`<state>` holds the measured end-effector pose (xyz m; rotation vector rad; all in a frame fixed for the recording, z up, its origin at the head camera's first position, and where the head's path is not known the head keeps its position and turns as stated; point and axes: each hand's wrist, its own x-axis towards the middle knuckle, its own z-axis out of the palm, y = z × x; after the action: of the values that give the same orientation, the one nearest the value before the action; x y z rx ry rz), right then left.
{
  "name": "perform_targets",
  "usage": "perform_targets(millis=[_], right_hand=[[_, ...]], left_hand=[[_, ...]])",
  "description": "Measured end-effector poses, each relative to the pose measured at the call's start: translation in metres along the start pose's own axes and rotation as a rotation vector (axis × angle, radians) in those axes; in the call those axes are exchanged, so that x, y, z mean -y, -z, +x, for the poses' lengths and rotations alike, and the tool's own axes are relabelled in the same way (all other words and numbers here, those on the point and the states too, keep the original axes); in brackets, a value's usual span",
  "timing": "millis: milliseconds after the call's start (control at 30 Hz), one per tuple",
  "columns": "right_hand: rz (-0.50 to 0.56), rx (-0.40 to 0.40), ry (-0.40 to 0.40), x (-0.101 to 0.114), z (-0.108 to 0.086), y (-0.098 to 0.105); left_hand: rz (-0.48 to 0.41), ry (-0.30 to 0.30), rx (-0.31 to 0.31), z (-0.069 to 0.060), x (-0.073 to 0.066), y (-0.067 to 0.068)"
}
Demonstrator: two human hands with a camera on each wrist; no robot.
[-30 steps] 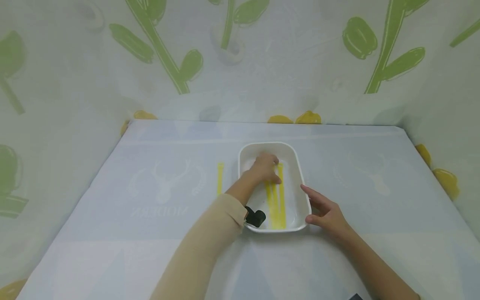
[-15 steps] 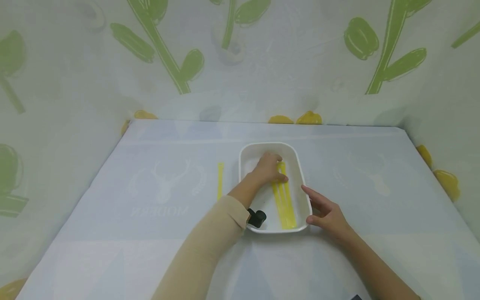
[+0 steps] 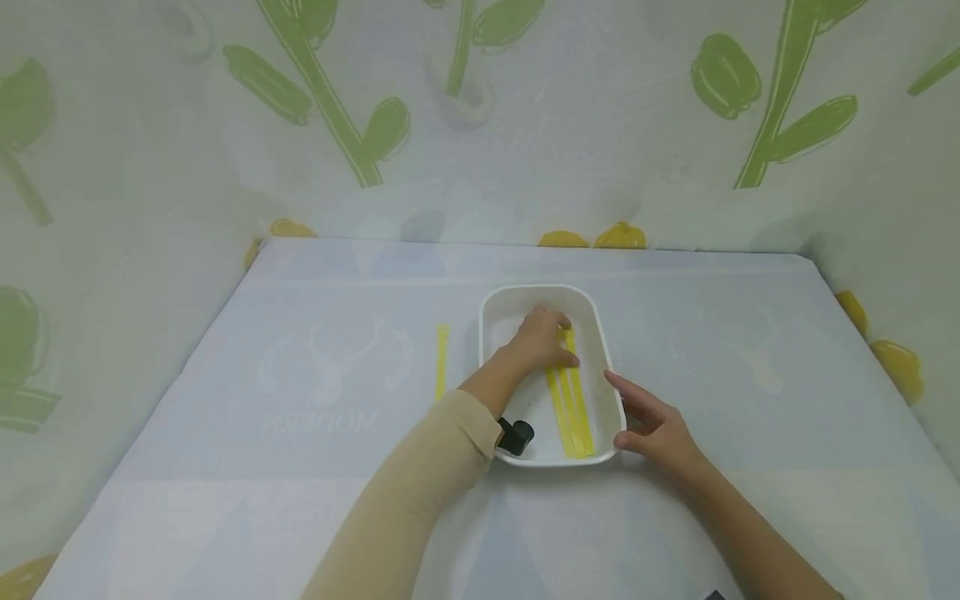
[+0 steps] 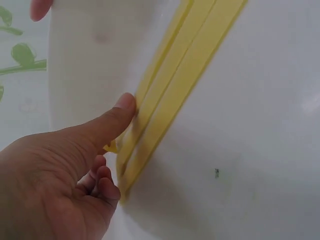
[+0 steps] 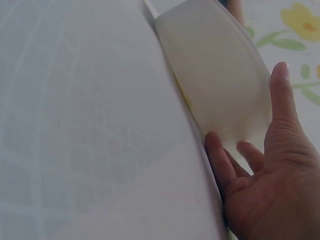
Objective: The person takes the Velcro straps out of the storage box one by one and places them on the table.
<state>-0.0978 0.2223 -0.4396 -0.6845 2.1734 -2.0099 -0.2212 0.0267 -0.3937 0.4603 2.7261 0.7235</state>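
A person's left hand pinches flat, narrow yellow strips inside a rounded white tray, centre frame, as the right hand, fingers loosely spread, touches its side. Another yellow strip lies left on a pale deer-print cloth; a leaf-patterned white wall covering fills the top.

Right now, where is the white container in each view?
Head: white container, just right of centre, below the middle.
Left wrist: its inside fills most of the picture.
Right wrist: its outer wall, upper right.
Shared landmark: right hand; in left wrist, only a fingertip, top left.
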Motion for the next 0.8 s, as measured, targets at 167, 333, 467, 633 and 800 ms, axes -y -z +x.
perform_targets(millis=[167,333,467,633,800], right_hand=[[-0.010,-0.007,0.002,-0.0005,-0.0001,-0.0005],[0.008,-0.006,0.013,-0.0012,-0.0003,-0.0016],[0.007,-0.011,-0.003,-0.0006,-0.0003,-0.0021],[-0.057,-0.037,-0.066,0.0015,-0.0011,-0.0024],[-0.090,-0.046,-0.076,0.0030,0.0000,-0.0024]], left_hand=[[-0.032,-0.017,-0.014,0.0008,-0.0004,-0.0005],[-0.105,-0.033,-0.024,0.0039,0.0001,-0.0009],[-0.172,-0.067,-0.051,0.0070,0.0023,-0.0028],[-0.276,-0.082,-0.094,0.0063,0.0023,-0.0029],[-0.463,-0.094,-0.118,0.0040,0.0003,0.0008]])
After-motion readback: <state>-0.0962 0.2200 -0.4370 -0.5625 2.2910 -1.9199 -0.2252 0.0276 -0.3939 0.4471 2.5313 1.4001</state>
